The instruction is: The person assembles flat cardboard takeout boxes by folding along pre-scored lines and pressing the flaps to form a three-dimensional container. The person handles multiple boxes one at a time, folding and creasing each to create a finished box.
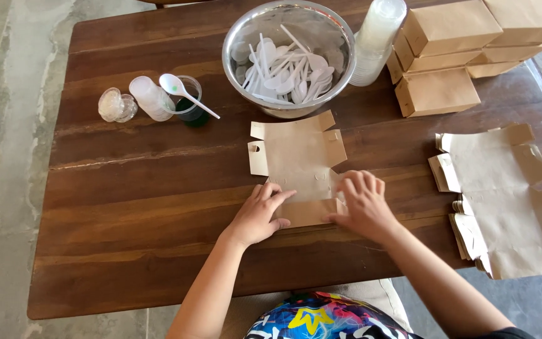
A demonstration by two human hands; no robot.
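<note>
Where both hands press, a flat brown cardboard box blank (297, 164).

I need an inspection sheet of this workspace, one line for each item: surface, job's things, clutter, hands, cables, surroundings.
Surface: dark wooden table, planks with visible grain.
Job's things: flat brown box blank lies at the near middle; its near flap is folded up.
Clutter: steel bowl of white spoons; stack of clear cups; folded boxes far right; pile of blanks at right; small cups and one spoon far left.
Hands: left hand and right hand both press on the blank's near flap.
Cables: nothing seen.
Surroundings: grey stone floor; colourful clothing at the bottom edge.
</note>
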